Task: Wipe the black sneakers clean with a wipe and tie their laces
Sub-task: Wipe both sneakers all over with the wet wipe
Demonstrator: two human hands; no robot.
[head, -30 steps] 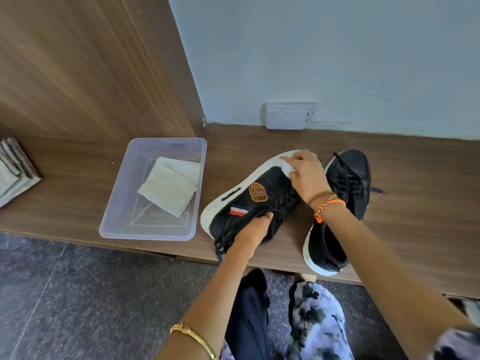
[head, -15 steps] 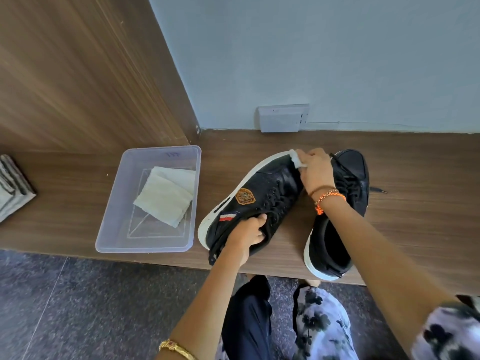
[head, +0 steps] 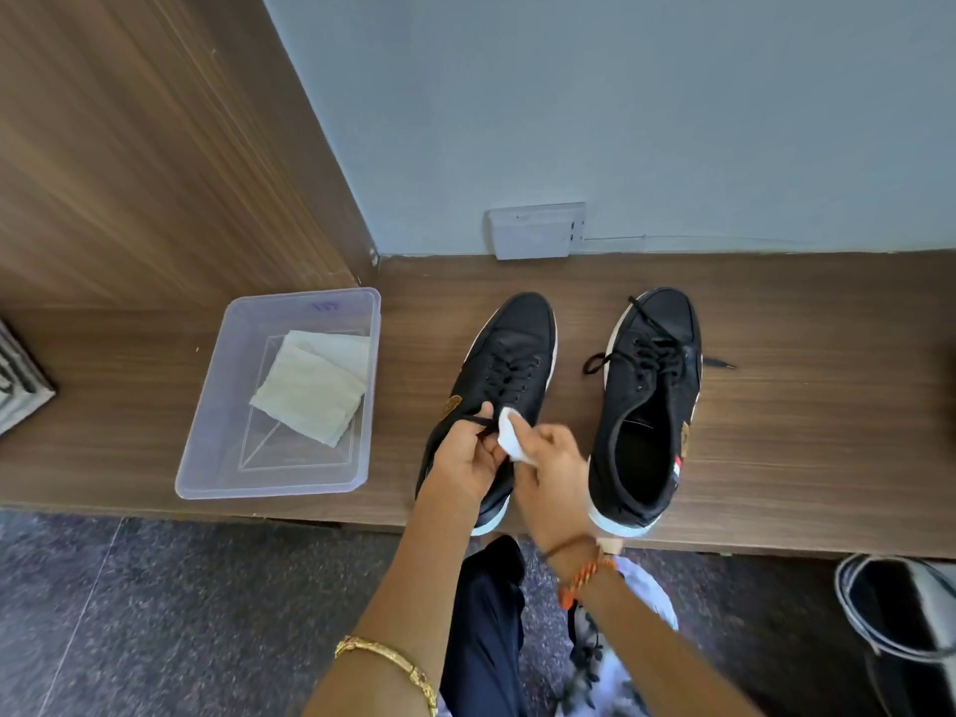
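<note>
I am looking down at a wooden bench where two black sneakers are standing upright, toes pointing to the far wall. My left hand is pinching a black lace of the left sneaker, while my right hand is holding a small white wipe just beside it — both hands are hovering over that shoe's near half. The right sneaker is sitting apart, its laces lying loose. To the left, a clear plastic tub is holding a folded cloth. A white socket plate is sitting against the far wall.
</note>
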